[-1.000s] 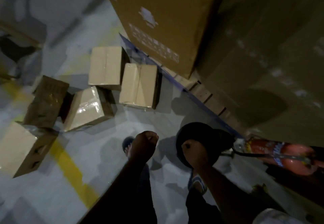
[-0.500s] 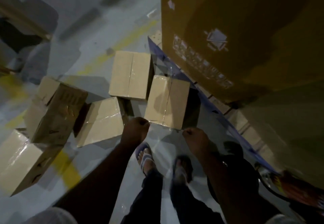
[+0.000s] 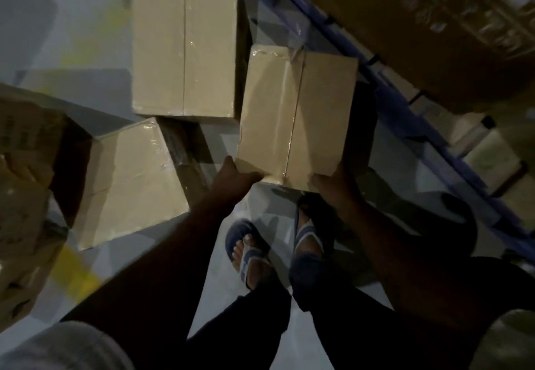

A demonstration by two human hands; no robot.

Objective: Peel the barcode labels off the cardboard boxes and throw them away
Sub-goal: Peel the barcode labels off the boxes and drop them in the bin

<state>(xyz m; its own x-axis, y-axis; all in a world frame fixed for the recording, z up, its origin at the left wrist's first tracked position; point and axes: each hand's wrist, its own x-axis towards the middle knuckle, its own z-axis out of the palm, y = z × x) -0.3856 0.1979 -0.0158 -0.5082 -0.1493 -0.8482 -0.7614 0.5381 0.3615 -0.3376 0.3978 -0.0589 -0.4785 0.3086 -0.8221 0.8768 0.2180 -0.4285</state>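
Observation:
A taped cardboard box (image 3: 298,112) lies on the grey floor just ahead of my feet. My left hand (image 3: 231,177) grips its near left corner. My right hand (image 3: 335,180) holds its near right corner, fingers under the edge. No barcode label shows on its top face. A second taped box (image 3: 185,45) lies behind it to the left. A third box (image 3: 130,184) sits tilted at the left.
More cardboard boxes (image 3: 23,190) crowd the left edge over a yellow floor line (image 3: 72,271). A blue pallet edge (image 3: 405,115) with a big brown carton (image 3: 419,28) on it runs along the right. My sandalled feet (image 3: 278,248) stand on the floor.
I have bent down and stepped closer. Both hands were closed fists hanging free; now they have reached forward and taken hold of the nearest box's front corners.

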